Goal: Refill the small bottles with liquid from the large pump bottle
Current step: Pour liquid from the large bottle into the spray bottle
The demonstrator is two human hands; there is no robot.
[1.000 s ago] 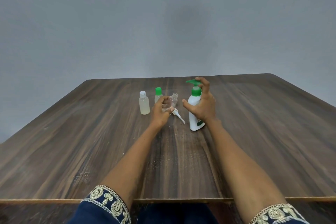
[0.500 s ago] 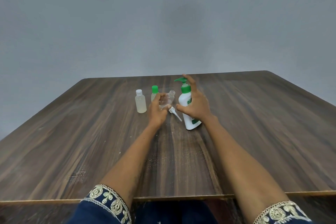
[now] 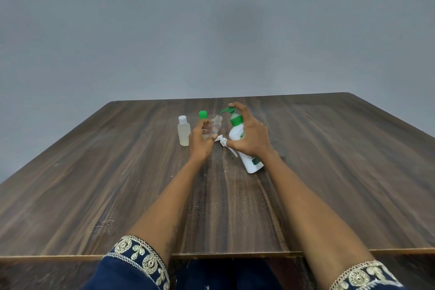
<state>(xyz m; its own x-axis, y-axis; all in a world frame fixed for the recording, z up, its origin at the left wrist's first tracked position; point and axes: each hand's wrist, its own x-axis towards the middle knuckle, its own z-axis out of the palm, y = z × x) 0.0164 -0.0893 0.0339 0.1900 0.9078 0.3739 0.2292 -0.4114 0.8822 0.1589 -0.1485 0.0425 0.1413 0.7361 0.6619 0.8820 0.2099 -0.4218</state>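
Refilling under way, seen by the head camera, with one small bottle uncapped.

An open clear bottle (image 3: 213, 129) is gripped by the left hand (image 3: 200, 142), tilted toward the green spout of the large pump bottle (image 3: 240, 139), which is clasped by the right hand (image 3: 253, 139), forefinger on the pump head. A removed white cap (image 3: 223, 143) lies between them on the table (image 3: 117, 183). A white-capped bottle (image 3: 183, 130) and a green-capped bottle (image 3: 202, 116) stand closed; the held one looks nearly empty, so pumping is judged still to be done.
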